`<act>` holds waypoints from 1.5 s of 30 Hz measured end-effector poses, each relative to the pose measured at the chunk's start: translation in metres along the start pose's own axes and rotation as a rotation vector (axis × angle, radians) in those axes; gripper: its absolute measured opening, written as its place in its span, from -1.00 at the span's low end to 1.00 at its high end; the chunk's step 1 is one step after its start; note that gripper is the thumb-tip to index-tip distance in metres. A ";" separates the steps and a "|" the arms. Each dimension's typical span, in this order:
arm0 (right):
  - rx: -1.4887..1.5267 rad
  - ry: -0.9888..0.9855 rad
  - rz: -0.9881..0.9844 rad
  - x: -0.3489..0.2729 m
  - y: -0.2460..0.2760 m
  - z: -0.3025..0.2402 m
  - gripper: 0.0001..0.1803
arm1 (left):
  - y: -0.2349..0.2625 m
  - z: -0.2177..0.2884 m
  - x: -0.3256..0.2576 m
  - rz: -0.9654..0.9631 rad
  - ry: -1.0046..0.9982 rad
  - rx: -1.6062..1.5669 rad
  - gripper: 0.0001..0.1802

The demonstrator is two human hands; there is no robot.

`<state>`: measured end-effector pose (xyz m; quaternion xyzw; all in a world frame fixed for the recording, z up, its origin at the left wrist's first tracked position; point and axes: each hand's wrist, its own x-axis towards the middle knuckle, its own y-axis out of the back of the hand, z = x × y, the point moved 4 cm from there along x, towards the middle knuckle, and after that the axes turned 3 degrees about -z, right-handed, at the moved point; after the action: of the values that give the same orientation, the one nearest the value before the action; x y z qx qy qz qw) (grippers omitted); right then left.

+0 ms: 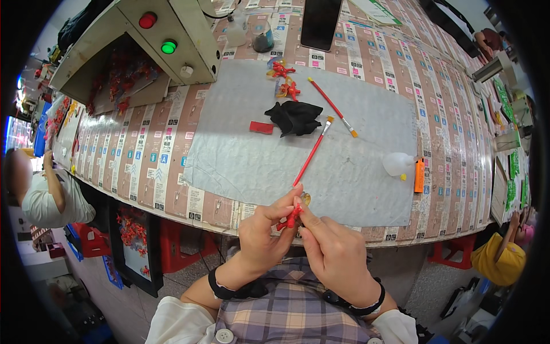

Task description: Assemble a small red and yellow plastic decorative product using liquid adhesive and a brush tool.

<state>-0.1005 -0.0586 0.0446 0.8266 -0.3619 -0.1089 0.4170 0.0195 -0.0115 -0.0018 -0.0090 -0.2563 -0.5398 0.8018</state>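
Observation:
Close to the table's front edge, my left hand (265, 234) and my right hand (339, 251) meet around a small red plastic figurine (291, 218). Fingers of both hands pinch it, hiding much of its shape. A yellowish translucent piece (306, 199) shows just beyond my fingertips; I cannot tell whether it belongs to the figurine. Past my left fingertips lies a red-handled paintbrush (311, 153), its bristles pointing away. Another red-handled paintbrush (334, 109) rests farther back. Beside them are a crumpled black cloth (294, 117) and a red flat piece (261, 127).
A grey mat (229, 143) covers the work area. Two red figurines with translucent parts (282, 70) sit at its back. A machine (172, 34) with buttons stands left, a white bottle (397, 164) and orange object (419, 175) right. A black tray (150, 278) holds red pieces below.

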 end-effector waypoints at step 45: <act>-0.099 0.006 0.137 0.004 0.009 -0.003 -0.72 | -0.001 0.006 0.008 -0.058 0.081 0.024 -0.73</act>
<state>-0.1010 -0.0626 0.0539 0.7787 -0.4105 -0.0956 0.4648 0.0184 -0.0167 0.0067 0.0298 -0.2302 -0.5595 0.7957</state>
